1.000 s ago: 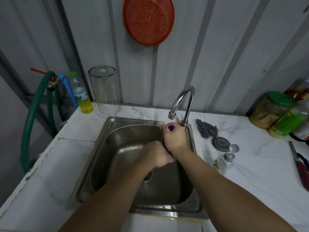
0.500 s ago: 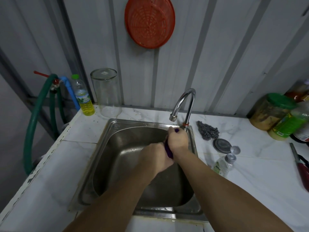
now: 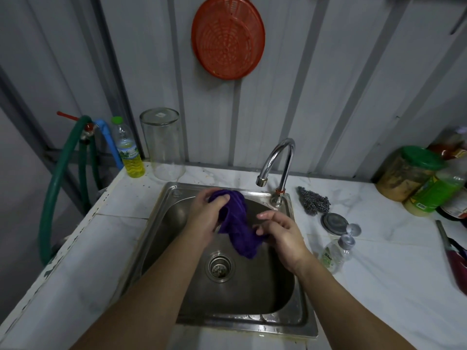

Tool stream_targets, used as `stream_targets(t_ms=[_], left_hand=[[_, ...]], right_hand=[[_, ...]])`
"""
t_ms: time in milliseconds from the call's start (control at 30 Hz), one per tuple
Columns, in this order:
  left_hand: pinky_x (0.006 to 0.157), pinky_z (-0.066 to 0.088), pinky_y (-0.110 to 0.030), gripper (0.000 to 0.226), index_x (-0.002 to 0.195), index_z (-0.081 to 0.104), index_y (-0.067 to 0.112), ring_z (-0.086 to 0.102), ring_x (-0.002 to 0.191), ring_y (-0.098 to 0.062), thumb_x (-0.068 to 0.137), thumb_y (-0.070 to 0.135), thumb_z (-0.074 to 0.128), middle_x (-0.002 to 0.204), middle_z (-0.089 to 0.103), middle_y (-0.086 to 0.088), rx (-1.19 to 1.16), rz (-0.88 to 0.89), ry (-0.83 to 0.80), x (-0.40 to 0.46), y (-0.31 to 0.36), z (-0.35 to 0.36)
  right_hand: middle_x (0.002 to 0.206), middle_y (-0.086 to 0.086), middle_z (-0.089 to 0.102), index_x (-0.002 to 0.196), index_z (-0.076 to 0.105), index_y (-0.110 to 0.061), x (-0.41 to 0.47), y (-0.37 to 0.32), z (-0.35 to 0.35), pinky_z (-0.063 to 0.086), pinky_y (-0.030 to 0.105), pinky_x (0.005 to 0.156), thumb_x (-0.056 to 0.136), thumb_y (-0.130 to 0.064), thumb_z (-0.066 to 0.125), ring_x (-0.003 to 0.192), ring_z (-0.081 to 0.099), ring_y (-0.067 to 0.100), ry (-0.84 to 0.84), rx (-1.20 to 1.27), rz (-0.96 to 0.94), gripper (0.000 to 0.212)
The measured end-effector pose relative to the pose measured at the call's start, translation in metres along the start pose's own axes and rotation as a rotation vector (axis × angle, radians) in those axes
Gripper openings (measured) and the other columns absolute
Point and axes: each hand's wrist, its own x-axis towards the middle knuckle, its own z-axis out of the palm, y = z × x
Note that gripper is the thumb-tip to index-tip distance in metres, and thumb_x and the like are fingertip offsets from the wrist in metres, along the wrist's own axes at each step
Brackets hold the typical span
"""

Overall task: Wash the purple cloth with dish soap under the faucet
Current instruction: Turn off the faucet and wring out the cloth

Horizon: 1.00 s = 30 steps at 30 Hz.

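Observation:
The purple cloth (image 3: pixel 236 223) hangs crumpled over the steel sink (image 3: pixel 174 193), stretched between both hands. My left hand (image 3: pixel 206 214) grips its upper end, thumb curled over the fabric. My right hand (image 3: pixel 279 233) pinches the lower right part with curled fingers. The chrome faucet (image 3: pixel 278 157) curves over the sink's back right corner; no water stream shows. A small clear dish soap bottle (image 3: pixel 334 252) lies on the counter right of the sink, its flip cap open.
A steel scourer (image 3: pixel 313 199) and a round metal lid (image 3: pixel 334 223) lie right of the faucet. Jars and bottles (image 3: pixel 417 178) crowd the back right. A glass jar (image 3: pixel 163 144), a yellow-liquid bottle (image 3: pixel 129 150) and a green hose (image 3: pixel 59 178) are at the back left.
The hands were pressed together around the bunched cloth near the faucet. They have moved apart, and the cloth now hangs stretched out between them.

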Motion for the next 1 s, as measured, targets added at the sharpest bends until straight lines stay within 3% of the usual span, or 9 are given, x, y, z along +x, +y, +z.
stream_targets(t_ms=[133,267,400,500,633,767,867,933,1000], left_hand=[[0.078,0.060,-0.040,0.027,0.116,0.068,0.010,0.070,0.094,-0.029,0.090,0.004,0.070,0.104,0.074,-0.010,-0.017,0.033,-0.082,-0.005,0.005,0.005],[0.063,0.058,-0.029,0.027,0.114,0.069,0.013,0.071,0.078,-0.019,0.092,-0.001,0.064,0.091,0.074,-0.005,-0.054,0.033,-0.196,-0.011,0.007,0.008],[0.072,0.061,-0.037,0.030,0.123,0.065,0.003,0.072,0.089,-0.026,0.093,0.010,0.068,0.102,0.074,-0.013,-0.142,0.007,-0.249,-0.014,0.006,0.007],[0.088,0.057,-0.041,0.040,0.127,0.066,-0.003,0.072,0.104,-0.032,0.097,0.023,0.065,0.113,0.076,-0.017,-0.008,-0.099,-0.396,-0.020,-0.002,0.005],[0.073,0.063,-0.034,0.021,0.113,0.070,0.001,0.078,0.088,-0.026,0.092,0.004,0.070,0.097,0.082,-0.014,0.143,-0.127,-0.317,-0.020,-0.011,0.000],[0.082,0.062,-0.044,0.030,0.122,0.062,-0.001,0.076,0.097,-0.031,0.092,0.001,0.069,0.109,0.076,-0.019,0.115,-0.153,-0.238,-0.025,-0.012,0.003],[0.078,0.064,-0.038,0.047,0.132,0.054,0.004,0.076,0.092,-0.022,0.090,0.005,0.075,0.112,0.072,-0.013,0.222,-0.042,-0.215,-0.028,-0.012,0.007],[0.069,0.064,-0.028,0.068,0.137,0.042,0.028,0.075,0.092,-0.015,0.087,-0.002,0.076,0.116,0.067,-0.006,0.166,-0.019,-0.297,-0.028,-0.010,0.006],[0.078,0.064,-0.030,0.088,0.147,0.035,0.035,0.072,0.107,-0.019,0.084,-0.012,0.074,0.129,0.064,-0.008,0.181,0.020,-0.389,-0.026,-0.008,0.005]], right_hand=[[0.091,-0.005,0.072,0.110,0.067,-0.019,0.002,-0.012,0.010,0.056,0.022,0.069,0.094,-0.014,0.068,0.083,0.069,0.014,-0.050,-0.129,-0.012,0.017],[0.098,0.009,0.078,0.117,0.068,-0.011,0.003,-0.026,0.018,0.061,0.037,0.076,0.090,-0.021,0.073,0.090,0.074,0.029,-0.194,-0.124,0.061,0.029],[0.097,0.017,0.078,0.100,0.076,-0.012,0.003,-0.027,0.019,0.062,0.045,0.080,0.076,-0.023,0.084,0.090,0.075,0.036,-0.116,-0.027,0.059,0.028],[0.106,0.019,0.076,0.113,0.070,-0.006,0.004,-0.024,0.020,0.060,0.045,0.086,0.084,-0.013,0.079,0.098,0.073,0.035,0.000,0.118,0.016,0.031],[0.106,0.016,0.077,0.115,0.067,-0.006,0.004,-0.022,0.016,0.062,0.036,0.075,0.091,-0.016,0.072,0.095,0.075,0.030,0.031,0.118,0.043,0.026],[0.099,0.013,0.079,0.107,0.070,-0.013,0.001,-0.021,0.014,0.062,0.032,0.066,0.091,-0.022,0.072,0.087,0.077,0.026,0.069,0.094,0.083,0.018],[0.107,0.014,0.074,0.117,0.061,-0.011,0.000,-0.023,0.014,0.062,0.031,0.063,0.087,-0.019,0.078,0.086,0.077,0.022,0.129,0.106,0.074,0.036],[0.115,0.009,0.070,0.131,0.051,-0.019,0.000,-0.022,0.010,0.063,0.032,0.068,0.081,-0.013,0.081,0.091,0.076,0.020,0.107,0.104,0.041,0.059],[0.120,0.005,0.068,0.141,0.043,-0.031,-0.001,-0.020,0.006,0.062,0.037,0.079,0.073,-0.006,0.081,0.103,0.073,0.022,0.001,0.079,0.019,0.082]])
